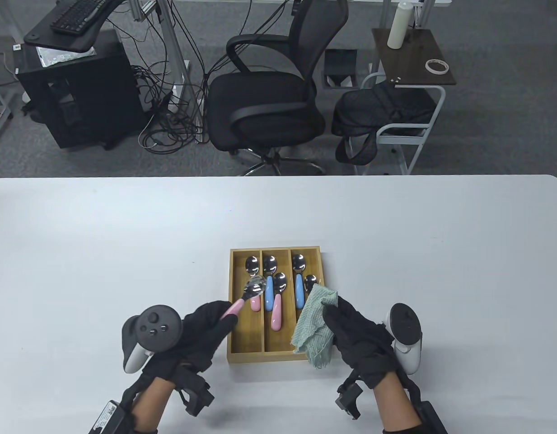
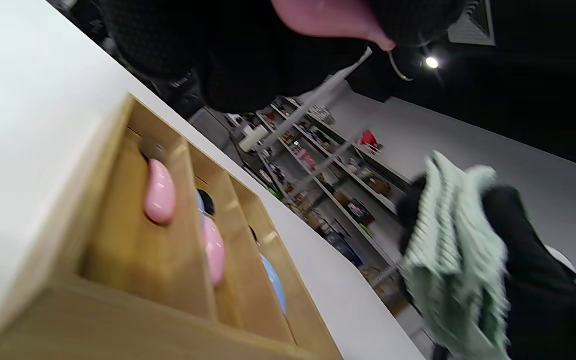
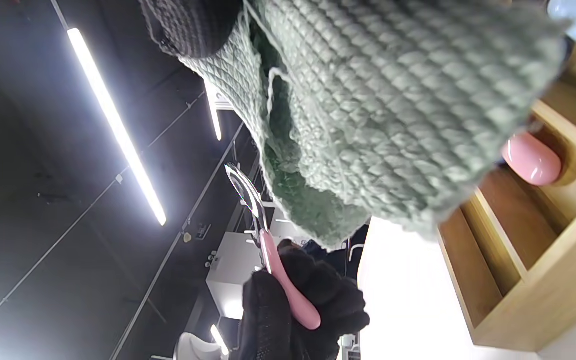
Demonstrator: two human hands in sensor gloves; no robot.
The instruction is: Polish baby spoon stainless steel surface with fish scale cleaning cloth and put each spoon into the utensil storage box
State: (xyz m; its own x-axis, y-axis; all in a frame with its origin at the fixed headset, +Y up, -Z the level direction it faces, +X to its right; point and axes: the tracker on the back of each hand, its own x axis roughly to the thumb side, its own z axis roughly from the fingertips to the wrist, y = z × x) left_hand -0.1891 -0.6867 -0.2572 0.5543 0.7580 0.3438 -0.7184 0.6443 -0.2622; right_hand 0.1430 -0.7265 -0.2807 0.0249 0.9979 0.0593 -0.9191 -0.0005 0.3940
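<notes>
My left hand (image 1: pixel 210 323) grips a pink-handled baby spoon (image 1: pixel 242 300) by its handle, the steel bowl raised over the left compartment of the wooden utensil box (image 1: pixel 246 356). In the right wrist view the spoon (image 3: pixel 268 250) is held in the air. My right hand (image 1: pixel 355 332) holds the pale green fish scale cloth (image 1: pixel 316 323) bunched over the box's right side; this cloth (image 2: pixel 455 270) also shows in the left wrist view. Several pink- and blue-handled spoons (image 1: pixel 274 294) lie in the box's three compartments.
The box sits near the front middle of the white table (image 1: pixel 124 253). Beyond the far edge stand a black office chair (image 1: pixel 264 95), a dark cabinet (image 1: pixel 75 90) and a small side table (image 1: pixel 414 58).
</notes>
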